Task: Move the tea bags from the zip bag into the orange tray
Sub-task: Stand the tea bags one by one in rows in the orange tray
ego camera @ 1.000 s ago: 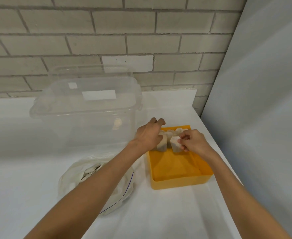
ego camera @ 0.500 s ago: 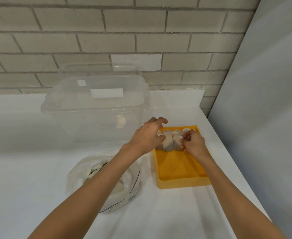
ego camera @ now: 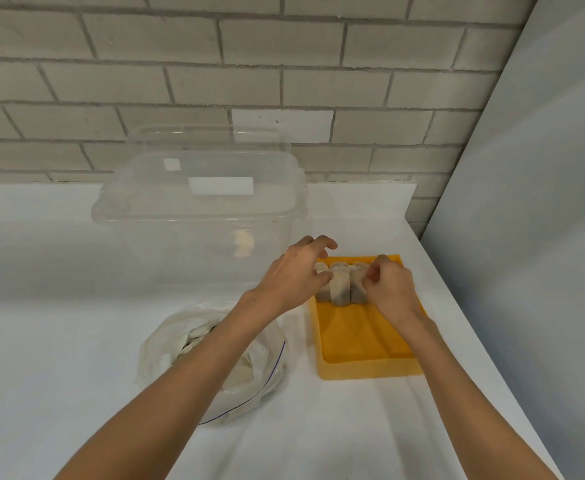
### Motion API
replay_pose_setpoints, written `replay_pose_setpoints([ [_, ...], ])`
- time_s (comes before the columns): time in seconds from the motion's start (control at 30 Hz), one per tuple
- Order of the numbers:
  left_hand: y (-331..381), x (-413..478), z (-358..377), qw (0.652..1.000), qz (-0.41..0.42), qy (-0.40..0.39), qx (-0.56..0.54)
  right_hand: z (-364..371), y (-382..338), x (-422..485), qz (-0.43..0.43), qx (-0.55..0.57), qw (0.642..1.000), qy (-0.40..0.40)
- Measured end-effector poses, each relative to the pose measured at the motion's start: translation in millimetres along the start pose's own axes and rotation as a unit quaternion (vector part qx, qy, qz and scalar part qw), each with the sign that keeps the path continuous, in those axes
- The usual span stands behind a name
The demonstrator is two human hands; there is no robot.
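Note:
The orange tray lies on the white table, right of centre. Several pale tea bags stand packed together at its far end. My left hand hovers at the tray's far left corner with fingers spread, its thumb against the leftmost bags. My right hand rests on the right side of the row, fingers curled and pinched on a tea bag there. The clear zip bag with more tea bags lies left of the tray, partly hidden under my left forearm.
A big clear plastic box stands just behind the zip bag, its lid leaning on the brick wall. A grey panel closes off the right side, close to the table's right edge.
Both hands have shifted slightly toward the tray's far end, and the tea bag in my right hand now stands against the row. My left fingers have spread wider.

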State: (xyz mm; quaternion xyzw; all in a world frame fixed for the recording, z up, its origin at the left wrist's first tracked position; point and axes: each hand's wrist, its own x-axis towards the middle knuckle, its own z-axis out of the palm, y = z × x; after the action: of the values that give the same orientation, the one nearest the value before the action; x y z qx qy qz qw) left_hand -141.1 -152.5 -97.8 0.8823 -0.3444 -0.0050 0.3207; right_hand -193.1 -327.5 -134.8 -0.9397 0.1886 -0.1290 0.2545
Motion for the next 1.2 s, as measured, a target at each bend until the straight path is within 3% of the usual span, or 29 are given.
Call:
replay_pose_setpoints([
  [0.27,-3,-28,-46,0.998,-0.041,0.008,-0.046,-35,-81,-23,-0.112,0.088,0.989,-0.045],
  [0.57,-44,-116,-84,0.984,-0.173,-0.022,-0.043,8,-132,-64,-0.216,0.137,0.936,-0.243],
  [0.73,-73,-140,-74,0.976,-0.218,-0.018,-0.008,45,-141,-70,-0.271,0.060,0.914,-0.295],
  [0.9,-90,-146,-58,0.958,-0.222,-0.010,0.179,63,-136,-64,-0.290,-0.067,0.913,-0.279],
  [1.07,-103,-151,-40,0.931,-0.186,0.036,0.312,71,-129,-61,-0.263,-0.102,0.905,-0.319],
  [1.13,-103,-149,-42,0.927,-0.215,0.021,0.306,73,-127,-59,-0.248,-0.098,0.901,-0.342],
  [1.2,-105,-147,-44,0.941,-0.245,-0.019,0.231,72,-126,-54,-0.238,-0.095,0.896,-0.361],
])
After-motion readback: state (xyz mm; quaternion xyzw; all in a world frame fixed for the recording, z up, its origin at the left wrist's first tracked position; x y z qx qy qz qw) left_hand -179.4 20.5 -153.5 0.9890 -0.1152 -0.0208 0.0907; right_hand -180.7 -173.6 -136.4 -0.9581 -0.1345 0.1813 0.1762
